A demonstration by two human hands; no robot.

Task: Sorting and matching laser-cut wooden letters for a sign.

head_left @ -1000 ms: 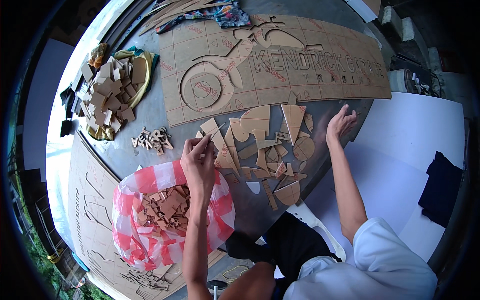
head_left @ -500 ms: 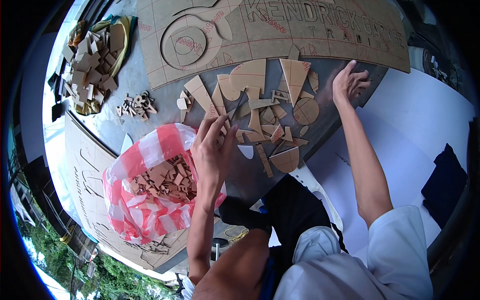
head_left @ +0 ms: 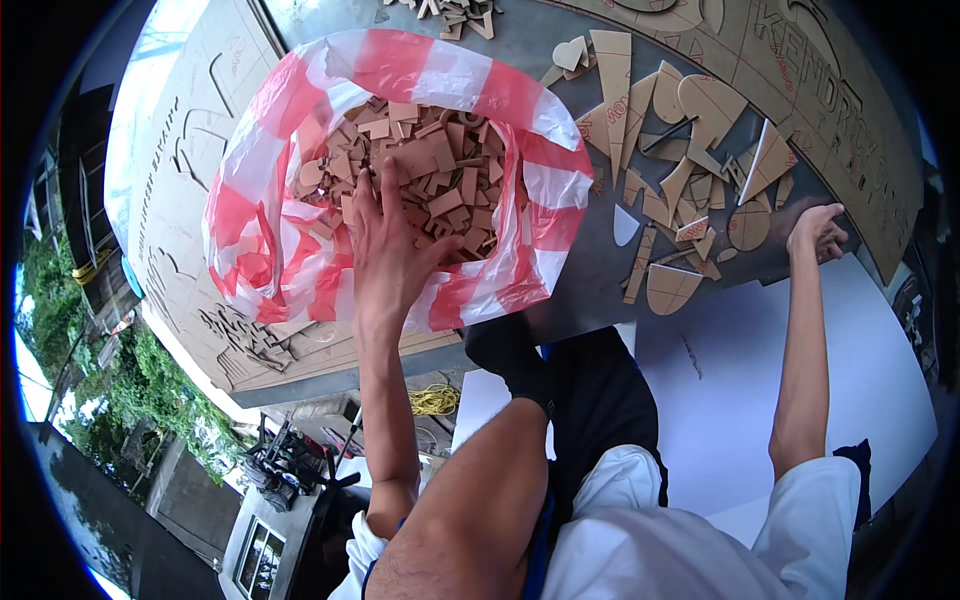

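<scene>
Red-and-white striped plastic bag [head_left: 300, 250] sits open on the bench, left side, mouth facing up and rim splayed wide. Filled with small brown board offcuts [head_left: 440, 170], mixed shapes, piled loose and overlapping. Left hand [head_left: 385, 250] lies palm-down inside the bag mouth at the near side, fingers spread on top of the pile. Right of the bag, larger flat cut-outs [head_left: 690, 150] lie scattered on the bench: triangles, wedges, rounded pieces, some overlapping. Right hand [head_left: 818, 230] rests at the right edge of that scatter, fingers curled.
</scene>
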